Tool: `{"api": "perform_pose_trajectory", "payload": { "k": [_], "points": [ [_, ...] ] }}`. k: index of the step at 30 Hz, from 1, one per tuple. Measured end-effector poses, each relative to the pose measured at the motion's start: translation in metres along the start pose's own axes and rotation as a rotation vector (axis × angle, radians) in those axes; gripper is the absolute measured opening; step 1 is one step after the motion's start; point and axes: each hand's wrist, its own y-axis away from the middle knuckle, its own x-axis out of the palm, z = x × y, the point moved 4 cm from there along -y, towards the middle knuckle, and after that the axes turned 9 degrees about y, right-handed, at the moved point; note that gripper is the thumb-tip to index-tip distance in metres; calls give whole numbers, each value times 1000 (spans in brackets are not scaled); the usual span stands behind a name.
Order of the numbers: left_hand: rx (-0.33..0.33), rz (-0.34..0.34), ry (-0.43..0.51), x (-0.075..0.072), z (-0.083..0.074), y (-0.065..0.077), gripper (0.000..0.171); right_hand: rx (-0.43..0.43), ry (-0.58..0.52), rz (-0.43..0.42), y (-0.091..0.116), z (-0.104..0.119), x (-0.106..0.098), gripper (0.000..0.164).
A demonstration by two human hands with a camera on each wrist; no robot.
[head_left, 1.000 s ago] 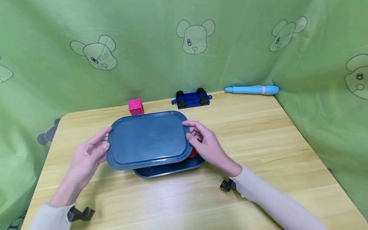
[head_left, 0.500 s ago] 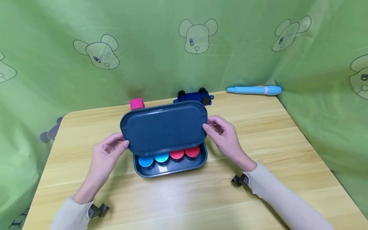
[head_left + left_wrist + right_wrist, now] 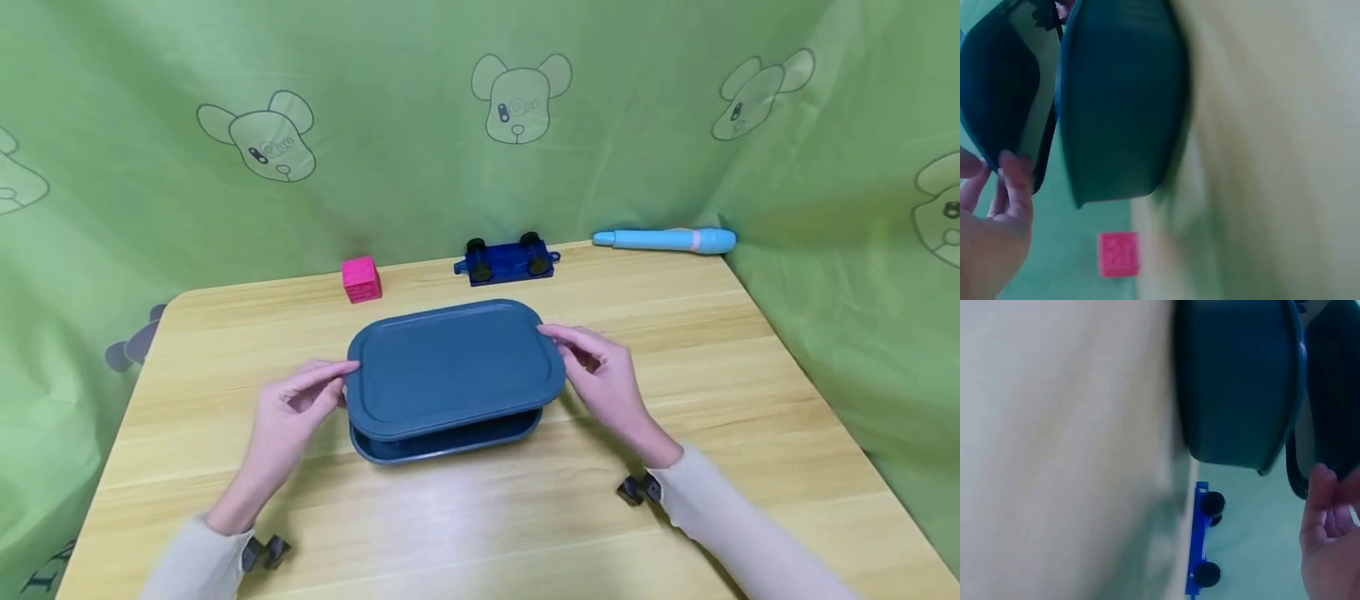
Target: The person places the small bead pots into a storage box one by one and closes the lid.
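Observation:
A dark blue lid (image 3: 457, 367) with rounded corners is held level just above a matching dark blue box (image 3: 450, 442). My left hand (image 3: 288, 412) pinches the lid's left end between thumb and fingers. At the opposite end my right hand (image 3: 607, 383) pinches it the same way. A narrow gap shows along the front between lid and box, and the box's contents are hidden. Both wrist views show the box wall side-on, the left wrist view with the lid (image 3: 997, 81) apart from the box rim (image 3: 1066, 119).
Along the table's back edge stand a pink cube (image 3: 362, 280), a blue toy wagon base with black wheels (image 3: 510, 260) and a light blue pen-like stick (image 3: 664, 240). A green curtain (image 3: 405, 167) hangs behind the wooden table (image 3: 450, 533).
Both hands first moved the lid right and tipped it up, baring blue and red discs in the box. Since then it has come down level, covering them again.

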Motion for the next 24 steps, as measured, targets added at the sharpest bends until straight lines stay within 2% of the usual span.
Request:
{"api": "perform_pose_trajectory", "payload": {
  "k": [3, 5, 8, 10, 14, 17, 19, 22, 24],
  "points": [
    [-49, -44, 26, 1, 10, 5, 28, 36, -6, 33, 8, -6, 4, 39],
    [-79, -87, 11, 1, 15, 8, 31, 63, 9, 64, 11, -6, 8, 36],
    [-114, -119, -72, 1, 20, 9, 38, 109, 84, 127, 9, -4, 16, 31],
    [-127, -112, -153, 3, 22, 8, 42, 143, 151, 167, 7, -2, 20, 40],
    [-88, -64, -358, 11, 20, 7, 47, 178, 282, 250, 5, 0, 25, 57],
    [-28, -36, -507, 15, 17, 9, 50, 168, 374, 300, 9, 3, 26, 65],
    [-9, -7, -570, 18, 16, 12, 54, 154, 434, 329, 12, 6, 26, 68],
    [-22, 75, -656, 20, 20, 20, 66, 135, 504, 391, 17, 9, 24, 76],
    [-68, 142, -716, 20, 23, 26, 77, 130, 537, 447, 20, 9, 22, 86]
  ]
}}
